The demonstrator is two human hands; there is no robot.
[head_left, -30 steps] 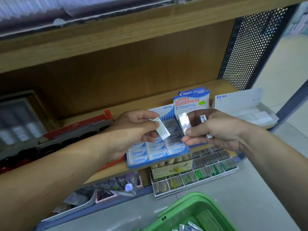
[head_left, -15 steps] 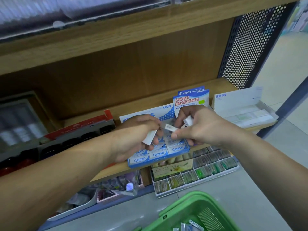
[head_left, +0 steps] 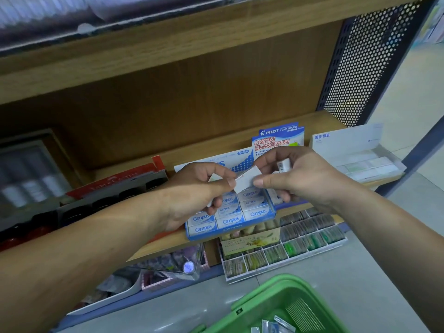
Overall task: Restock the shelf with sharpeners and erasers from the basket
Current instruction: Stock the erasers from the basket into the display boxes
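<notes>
Bottom edge crops basket; grey boxes far left blurred.

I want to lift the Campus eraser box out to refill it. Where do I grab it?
Probably pinch the Campus eraser box by its low blue front wall, coming from the aisle side: that edge is straight, thin and faces out unobstructed.
</notes>
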